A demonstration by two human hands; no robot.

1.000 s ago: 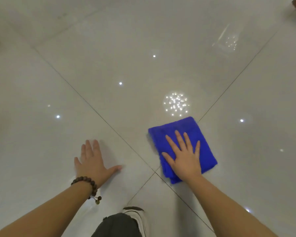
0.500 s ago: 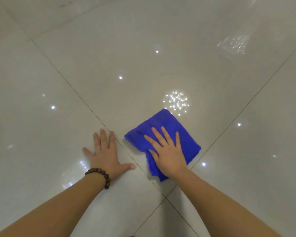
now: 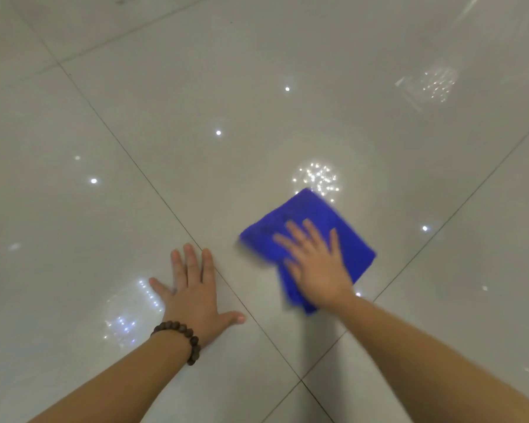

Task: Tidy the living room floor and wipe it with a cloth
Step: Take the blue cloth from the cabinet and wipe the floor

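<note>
A glossy pale tiled floor (image 3: 257,87) fills the view, dotted with lamp reflections. A folded blue microfibre cloth (image 3: 315,215) lies near a grout crossing, pinned under the right hand (image 3: 316,267), palm flat and fingers spread, probably for even pressure. The left hand (image 3: 193,296), flat and empty with a brown beaded bracelet (image 3: 180,335) at the wrist, seems to prop the person's weight.

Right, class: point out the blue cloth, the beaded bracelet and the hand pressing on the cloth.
blue cloth (image 3: 315,209): head view, bare far part.
beaded bracelet (image 3: 180,329): head view, beads on the left wrist.
right hand (image 3: 316,264): head view, back of hand.
</note>
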